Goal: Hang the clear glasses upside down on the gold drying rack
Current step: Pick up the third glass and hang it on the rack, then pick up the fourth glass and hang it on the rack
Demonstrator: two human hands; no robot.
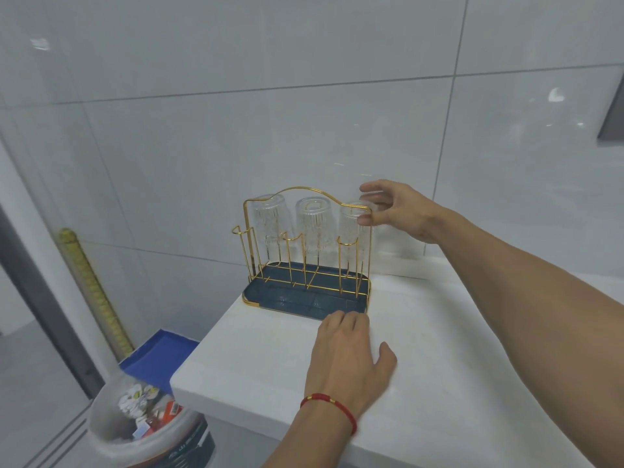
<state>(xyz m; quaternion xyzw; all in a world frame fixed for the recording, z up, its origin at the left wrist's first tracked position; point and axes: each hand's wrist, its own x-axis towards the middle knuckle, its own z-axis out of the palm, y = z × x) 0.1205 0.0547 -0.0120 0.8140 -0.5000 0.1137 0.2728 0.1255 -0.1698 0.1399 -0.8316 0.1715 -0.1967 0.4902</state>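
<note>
The gold drying rack [293, 189] stands on its dark blue tray [287, 297] at the back left of the white counter. Three ribbed clear glasses hang upside down on its back row: the left glass [271, 221], the middle glass [314, 228] and the right glass [349, 228]. My right hand [401, 211] reaches in from the right, thumb and fingers pinching the upturned base of the right glass. My left hand [344, 359] lies flat on the counter, its fingertips touching the tray's front edge. The front pegs [292, 238] carry nothing.
The white counter [439, 366] ends in a corner just left of the rack. Below it on the floor stand a lined waste bin [145, 423] and a blue board [158, 356]. A yellow ribbed hose [91, 285] leans on the tiled wall behind.
</note>
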